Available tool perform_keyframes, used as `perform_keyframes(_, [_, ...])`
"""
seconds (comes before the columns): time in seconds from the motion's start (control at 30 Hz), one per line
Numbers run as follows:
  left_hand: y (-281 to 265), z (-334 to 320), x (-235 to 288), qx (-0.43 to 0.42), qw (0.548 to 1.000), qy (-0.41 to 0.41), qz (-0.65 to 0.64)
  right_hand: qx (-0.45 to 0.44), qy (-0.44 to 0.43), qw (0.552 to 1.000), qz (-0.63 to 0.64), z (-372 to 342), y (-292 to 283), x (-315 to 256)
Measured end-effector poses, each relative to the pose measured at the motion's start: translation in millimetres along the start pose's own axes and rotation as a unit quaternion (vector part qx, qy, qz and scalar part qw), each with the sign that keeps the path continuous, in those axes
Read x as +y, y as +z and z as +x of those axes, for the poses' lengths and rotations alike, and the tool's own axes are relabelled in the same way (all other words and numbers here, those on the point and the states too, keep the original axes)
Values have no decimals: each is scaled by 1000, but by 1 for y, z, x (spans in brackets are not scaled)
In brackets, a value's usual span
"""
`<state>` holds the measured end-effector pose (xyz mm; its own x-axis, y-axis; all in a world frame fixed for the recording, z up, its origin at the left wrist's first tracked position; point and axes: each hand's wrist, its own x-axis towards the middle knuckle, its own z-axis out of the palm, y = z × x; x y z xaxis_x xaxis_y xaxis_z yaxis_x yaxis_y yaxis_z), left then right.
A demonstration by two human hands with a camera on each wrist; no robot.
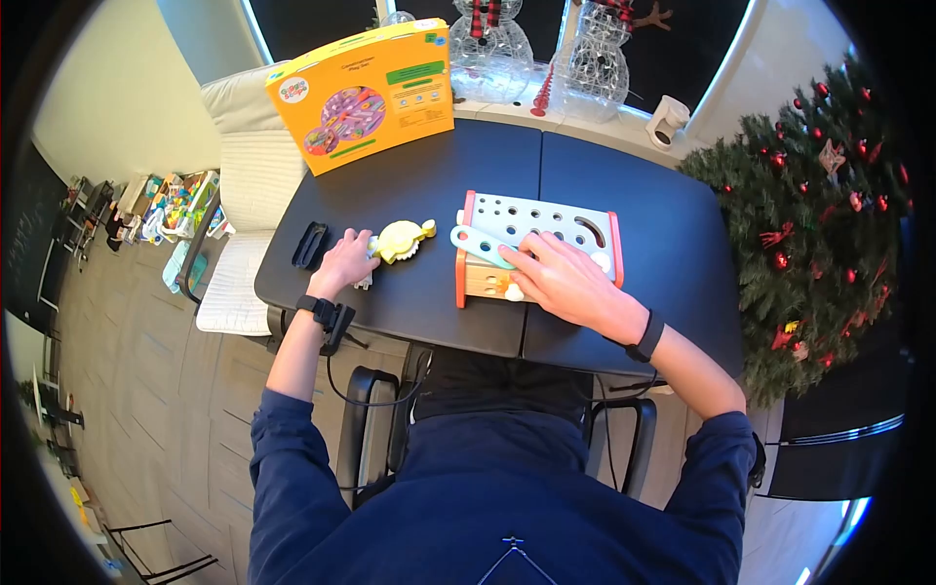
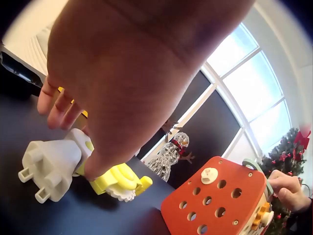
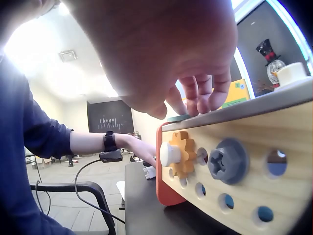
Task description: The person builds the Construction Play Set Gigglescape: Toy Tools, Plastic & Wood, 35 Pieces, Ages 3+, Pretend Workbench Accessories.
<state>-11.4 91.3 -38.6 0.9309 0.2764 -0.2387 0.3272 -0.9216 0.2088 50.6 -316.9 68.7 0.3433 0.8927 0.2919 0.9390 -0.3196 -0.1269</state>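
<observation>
My left hand [image 1: 343, 261] reaches over the table at the left, thumb and index finger pinching the near end of a yellow toy saw [image 1: 402, 241] with a white toothed disc. A white pronged toy piece [image 2: 53, 164] sits beside that thumb in the left wrist view. My right hand [image 1: 567, 278] lies over the grey top of a toy workbench [image 1: 546, 216] with red end panels. Its fingers grip one end of a mint green strip with holes [image 1: 476, 244], laid across the bench's left corner. An orange gear [image 3: 183, 154] and a grey nut [image 3: 228, 161] sit on the bench's wooden front.
A black open-framed object [image 1: 311, 245] lies left of my left hand. At the table's back left stands a yellow play set box [image 1: 375, 97]. A white chair [image 1: 249, 185] is on the left, and a decorated tree [image 1: 809, 224] stands at the right.
</observation>
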Motion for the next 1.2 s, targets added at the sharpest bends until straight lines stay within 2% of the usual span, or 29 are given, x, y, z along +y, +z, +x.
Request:
perform_keyframes(0.13, [3, 11, 0, 22, 999, 9, -23, 5, 20, 1000, 11, 0, -5, -4])
perform_keyframes(0.23, [-3, 23, 1, 84, 995, 20, -42, 20, 37, 999, 24, -2, -7, 0])
perform_keyframes(0.3, [-20, 34, 4, 68, 983, 48, -166, 17, 53, 998, 29, -2, -15, 5])
perform_keyframes(0.4, [-52, 41, 28, 88, 938, 133, -307, 47, 62, 997, 9, -1, -26, 13])
perform_keyframes(0.47, [-76, 35, 65, 105, 897, 206, -377, 36, 80, 996, 4, 4, -42, 9])
perform_keyframes(0.6, [-111, 5, 141, 88, 807, 279, -514, 50, 87, 995, 2, 11, -57, 10])
perform_keyframes(0.67, [-110, 15, 155, 119, 819, 365, -426, 74, 76, 994, -15, 15, -60, 11])
perform_keyframes(0.7, [-103, 14, 163, 121, 799, 371, -457, 86, 71, 994, -22, 16, -61, 12])
perform_keyframes(0.73, [-101, 10, 168, 90, 800, 361, -470, 89, 73, 993, -22, 18, -62, 12])
perform_keyframes(0.8, [-102, 1, 177, 96, 836, 353, -409, 97, 76, 992, -21, 21, -65, 10])
perform_keyframes(0.9, [-94, 8, 178, 58, 848, 329, -412, 112, 75, 991, -9, 25, -68, 6])
perform_keyframes(1.0, [-90, 10, 178, 93, 838, 346, -411, 137, 48, 989, -5, 30, -69, 6])
perform_keyframes(1.1, [-89, 13, 176, 54, 833, 348, -426, 146, 24, 989, -6, 36, -68, 9])
perform_keyframes(1.2, [-92, 9, 177, -25, 829, 321, -457, 140, 13, 990, 17, 42, -66, 7])
